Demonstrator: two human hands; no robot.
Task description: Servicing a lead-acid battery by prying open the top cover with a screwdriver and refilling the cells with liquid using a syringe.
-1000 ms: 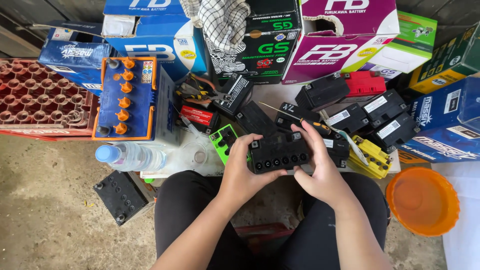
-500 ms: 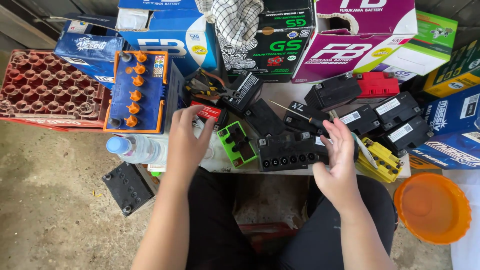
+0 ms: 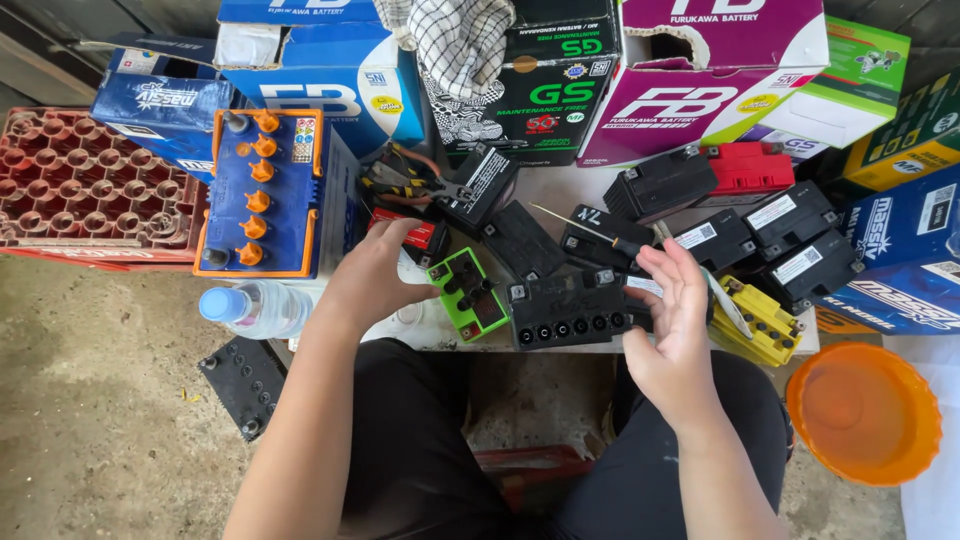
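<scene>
Nearby, left hand (image 3: 385, 262) curled on red battery (image 3: 412, 235), right hand (image 3: 672, 318) open, empty, beside black battery (image 3: 568, 310).

I had one view only, from the camera worn on the head. It looked steeply down and slightly forward, close over the lap, with both hands low in the middle of the frame. The surface (image 3: 560, 195) crossed the upper half, the concrete floor (image 3: 90, 420) filled the lower left, and stacked boxes closed the top edge.

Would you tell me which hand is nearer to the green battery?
Left. The left hand is right beside the green battery; the right hand is further off, past the black battery.
</scene>
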